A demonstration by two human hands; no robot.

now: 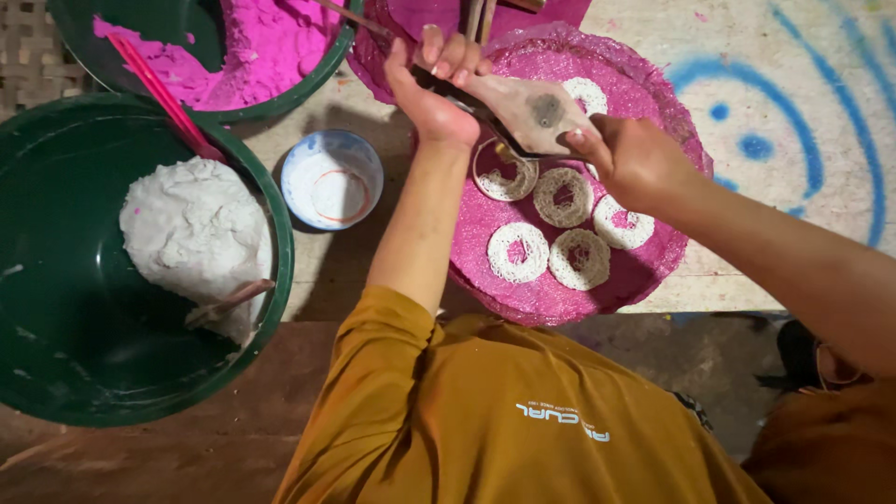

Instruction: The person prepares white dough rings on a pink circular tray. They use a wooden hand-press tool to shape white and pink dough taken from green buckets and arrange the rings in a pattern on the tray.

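Left hand: fingers curled and pressed together around the narrow end of the pale wooden press. Right hand: fingers closed on the wide end of the same press. The press is held over the far edge of the pink woven tray, above six lacy dough rings. A small white bowl and two green basins sit left of the tray.
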